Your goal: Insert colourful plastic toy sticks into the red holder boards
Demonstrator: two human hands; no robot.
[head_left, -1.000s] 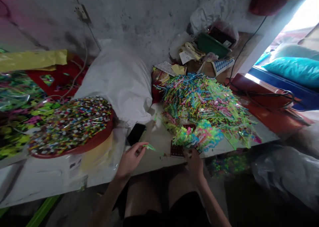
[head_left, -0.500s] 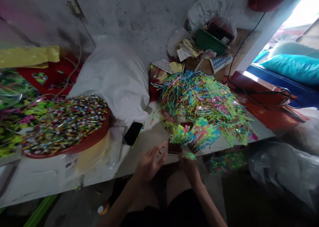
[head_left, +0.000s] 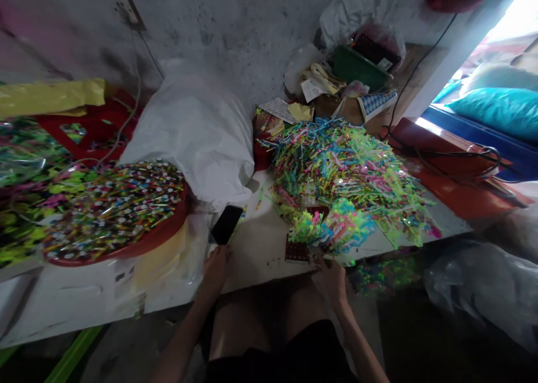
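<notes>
My left hand (head_left: 216, 268) is at the near end of a black phone (head_left: 227, 224) on the white table, its fingers bunched together. Whether they touch the phone is unclear. My right hand (head_left: 330, 276) is at the table's front edge with bent fingers drawn together; what they hold is too small and blurred to name. Just left of those fingertips lies a dark red block with rows of small holes (head_left: 296, 252). Behind it stands a bunch of frilly green, pink and blue strips (head_left: 338, 224). A large heap of similar colourful sticks (head_left: 336, 164) spreads beyond.
A red basin (head_left: 180, 217) full of small multicoloured sticks stands at left, beside a big white sack (head_left: 195, 130). A green bin (head_left: 361, 69) and papers sit against the wall. Clear plastic bags (head_left: 474, 282) are at right. A loose cable (head_left: 474, 153) crosses a red box.
My left hand has moved left, from beside the dark red block to the phone, and its fingers have drawn together. My right hand has shifted slightly right.
</notes>
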